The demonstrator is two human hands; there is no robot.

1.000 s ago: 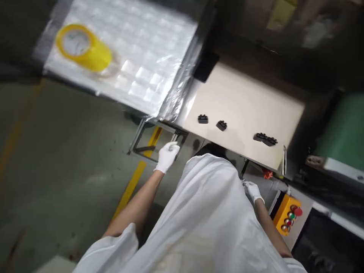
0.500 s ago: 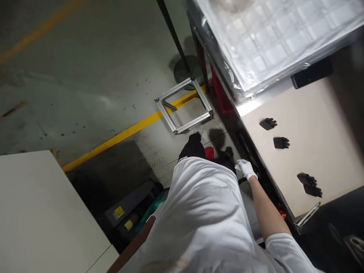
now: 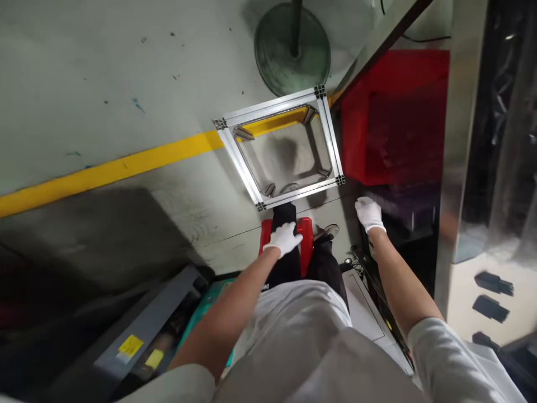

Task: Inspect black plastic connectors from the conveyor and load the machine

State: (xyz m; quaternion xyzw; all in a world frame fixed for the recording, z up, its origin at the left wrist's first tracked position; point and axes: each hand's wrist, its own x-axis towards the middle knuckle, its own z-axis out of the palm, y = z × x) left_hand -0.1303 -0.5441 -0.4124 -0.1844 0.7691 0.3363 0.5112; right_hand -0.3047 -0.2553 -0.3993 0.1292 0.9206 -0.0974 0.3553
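My left hand [image 3: 285,239], in a white glove, is over my black trouser leg [image 3: 285,271]. Its thumb stands apart from the fingers, and it holds nothing. On the right, my right hand [image 3: 369,214], also gloved in white, hangs beside the workbench with its fingers curled in; nothing shows in it. Ahead of my legs stands a square frame of aluminium profile [image 3: 271,108] with black-looking ends at its corners. A red object [image 3: 306,240] shows on the floor between and beside my legs, partly hidden by them.
A round post base [image 3: 272,50] stands beyond the frame, near a yellow floor line [image 3: 168,159]. Right, a red bin [image 3: 354,140] sits under the workbench, whose pale top [image 3: 465,291] carries several black parts [image 3: 490,308]. A grey machine [image 3: 142,324] lies at lower left.
My view has swung down and right, so the frame looks larger and the red bin shows. My left hand has come into view over my leg. The right hand stays beside the bench.
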